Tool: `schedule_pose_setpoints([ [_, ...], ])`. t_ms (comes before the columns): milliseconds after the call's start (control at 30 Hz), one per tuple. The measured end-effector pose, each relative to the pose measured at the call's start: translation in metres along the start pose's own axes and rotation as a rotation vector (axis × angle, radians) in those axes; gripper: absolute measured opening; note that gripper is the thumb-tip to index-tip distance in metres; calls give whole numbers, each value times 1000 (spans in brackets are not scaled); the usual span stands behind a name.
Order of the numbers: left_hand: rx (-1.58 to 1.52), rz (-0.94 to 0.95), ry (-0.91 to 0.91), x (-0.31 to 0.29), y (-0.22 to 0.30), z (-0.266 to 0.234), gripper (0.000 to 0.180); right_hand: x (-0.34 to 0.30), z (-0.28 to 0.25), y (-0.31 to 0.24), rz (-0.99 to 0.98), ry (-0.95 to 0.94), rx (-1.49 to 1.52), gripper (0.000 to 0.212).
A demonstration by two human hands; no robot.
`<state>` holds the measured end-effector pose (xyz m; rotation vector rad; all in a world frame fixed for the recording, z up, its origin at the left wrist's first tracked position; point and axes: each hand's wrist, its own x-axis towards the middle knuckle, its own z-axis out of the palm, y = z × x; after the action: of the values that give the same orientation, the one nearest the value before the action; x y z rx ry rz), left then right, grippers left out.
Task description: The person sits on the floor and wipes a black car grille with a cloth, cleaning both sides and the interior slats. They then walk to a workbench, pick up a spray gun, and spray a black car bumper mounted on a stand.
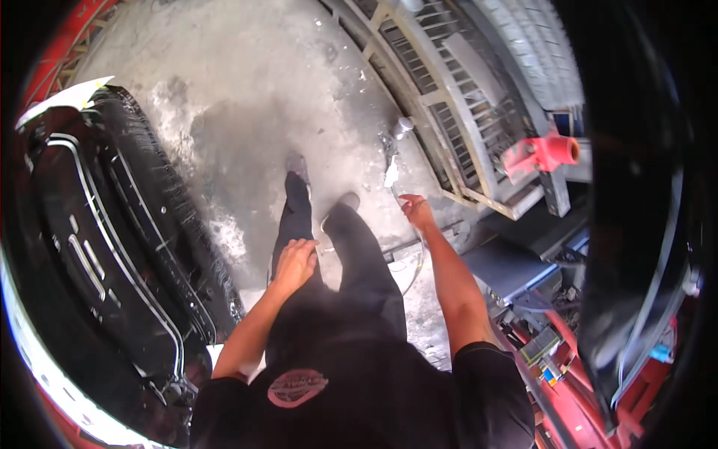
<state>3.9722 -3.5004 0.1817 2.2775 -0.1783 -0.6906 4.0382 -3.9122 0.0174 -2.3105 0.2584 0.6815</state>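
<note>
A thin hose-like line [421, 258] is pinched by the fingertips of the right hand [416, 212], over the concrete floor [247, 67]. Beyond these fingers a white piece [392, 173] is seen, bright and blurred; its exact kind cannot be told. The left hand [296, 262] is laid on the thigh, fingers slightly bent. The right side is bordered by a metal rack [432, 97], the left by a black slotted panel [82, 247].

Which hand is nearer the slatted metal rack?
The right hand, stretched out on the rack's side; the left hand is farther off, over the left trouser leg.
</note>
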Motion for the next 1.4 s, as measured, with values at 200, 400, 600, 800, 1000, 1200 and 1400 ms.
schedule_pose_setpoints([
  [200,132,-20,17,123,-104,36,45,170,68,131,-52,127,-102,39],
  [400,179,-130,-2,187,-150,16,48,318,140,272,221,164,-315,74],
  [600,165,-129,-29,224,-164,4,41,388,176,320,227,136,-213,61],
  [800,123,-45,28,243,-168,-4,40,359,178,285,280,267,-228,21],
  [1000,90,-60,120,207,-162,-6,54,233,167,80,56,325,-267,29],
  [1200,-255,-67,290,174,-64,-22,82,49,72,-102,-92,249,5,27],
  [1400,-433,383,300,174,114,-131,103,-78,-57,-270,-254,213,7,26],
])
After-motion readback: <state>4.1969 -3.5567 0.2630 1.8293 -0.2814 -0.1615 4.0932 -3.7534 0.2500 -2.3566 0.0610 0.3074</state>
